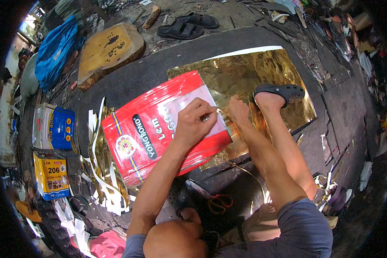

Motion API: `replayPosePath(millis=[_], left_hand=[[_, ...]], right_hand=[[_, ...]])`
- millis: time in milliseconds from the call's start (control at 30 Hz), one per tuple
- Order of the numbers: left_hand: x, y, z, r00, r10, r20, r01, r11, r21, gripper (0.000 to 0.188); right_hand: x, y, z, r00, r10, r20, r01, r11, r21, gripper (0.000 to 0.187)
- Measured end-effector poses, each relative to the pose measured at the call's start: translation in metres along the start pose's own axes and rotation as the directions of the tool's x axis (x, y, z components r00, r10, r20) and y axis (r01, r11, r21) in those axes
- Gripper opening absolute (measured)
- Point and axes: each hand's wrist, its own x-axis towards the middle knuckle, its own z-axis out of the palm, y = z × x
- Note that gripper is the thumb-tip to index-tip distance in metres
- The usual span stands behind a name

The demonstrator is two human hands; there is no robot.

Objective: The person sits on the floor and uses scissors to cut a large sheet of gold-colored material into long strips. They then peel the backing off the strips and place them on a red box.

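Note:
A red printed sheet [176, 157] with a pale panel and a flower emblem lies curved before me, partly over a shiny gold sheet [262, 64]. My left hand [198, 120] rests over the pale panel near its right edge, finger and thumb pinched on a thin strip [221, 111]. The strip runs across to my right hand [238, 112], closed in a fist above the gold sheet. My right foot, in a dark clog [290, 94], stands on the gold sheet. Scissors [219, 204] with orange and black handles lie below the red sheet.
At the left stand a blue-and-silver tin [63, 127] and a yellow tin [51, 176]. White and gold offcuts [109, 185] heap beside the red sheet. Farther off are a wooden block [109, 49], a blue bag [58, 53] and black sandals [182, 29]. Scraps litter the right side.

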Motion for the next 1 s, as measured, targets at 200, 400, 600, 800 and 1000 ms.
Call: replayPosePath(millis=[200,400,600,800,1000], left_hand=[[0.002,-0.008,-0.006,0.978,0.186,0.091,-0.191,0.981,0.046,0.017],[0.01,-0.017,-0.012,0.893,0.406,0.193,-0.437,0.886,0.158,0.022],[0.009,-0.015,-0.015,0.876,0.434,0.208,-0.471,0.863,0.181,0.023],[0.01,-0.014,-0.014,0.863,0.463,0.201,-0.499,0.844,0.198,0.023],[0.008,-0.016,-0.012,0.87,0.464,0.166,-0.49,0.847,0.205,0.025]], right_hand=[[0.009,0.016,0.022,0.966,-0.172,-0.192,0.137,0.974,-0.183,0.023],[0.019,0.025,0.011,0.943,-0.276,-0.186,0.212,0.929,-0.302,0.02],[0.021,0.032,-0.006,0.984,-0.178,-0.029,0.166,0.957,-0.24,0.025],[0.023,0.037,-0.018,0.988,-0.155,-0.006,0.149,0.957,-0.248,0.029],[0.026,0.043,-0.019,0.99,-0.139,-0.018,0.133,0.97,-0.206,0.03]])
